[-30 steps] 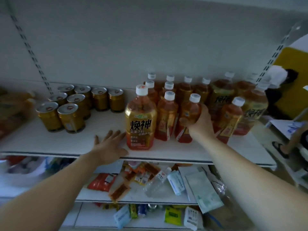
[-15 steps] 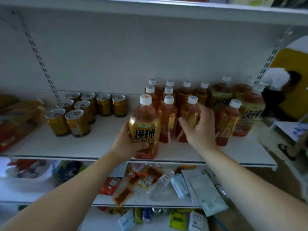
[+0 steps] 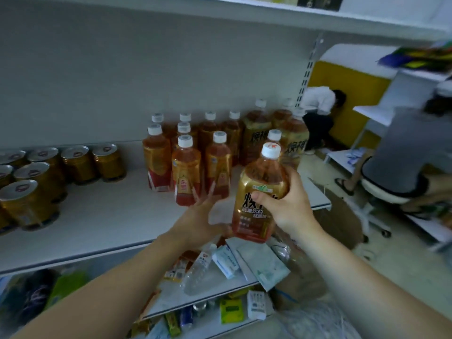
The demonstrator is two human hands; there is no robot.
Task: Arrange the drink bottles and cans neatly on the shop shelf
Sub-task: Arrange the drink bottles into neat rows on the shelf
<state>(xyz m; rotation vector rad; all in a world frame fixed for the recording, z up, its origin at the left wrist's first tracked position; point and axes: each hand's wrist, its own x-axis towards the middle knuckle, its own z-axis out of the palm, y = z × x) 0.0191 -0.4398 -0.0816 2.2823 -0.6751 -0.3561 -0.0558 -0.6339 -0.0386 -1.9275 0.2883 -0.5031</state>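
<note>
My right hand grips a large gold-labelled tea bottle with a white cap, held off the shelf in front of its right end. Just left of the bottle's base, my left hand is spread with straight fingers and holds nothing. On the white shelf stand several small tea bottles in rows, with larger gold-labelled bottles behind them at the right. Several gold cans stand at the shelf's left.
A lower shelf holds a lying clear water bottle, packets and small boxes. An upper shelf runs overhead. To the right, one person bends by a yellow panel and another crouches near white racks.
The large bottle has left the shelf and passed from my left hand to my right, which let go of the small bottle. The view has swung right.
</note>
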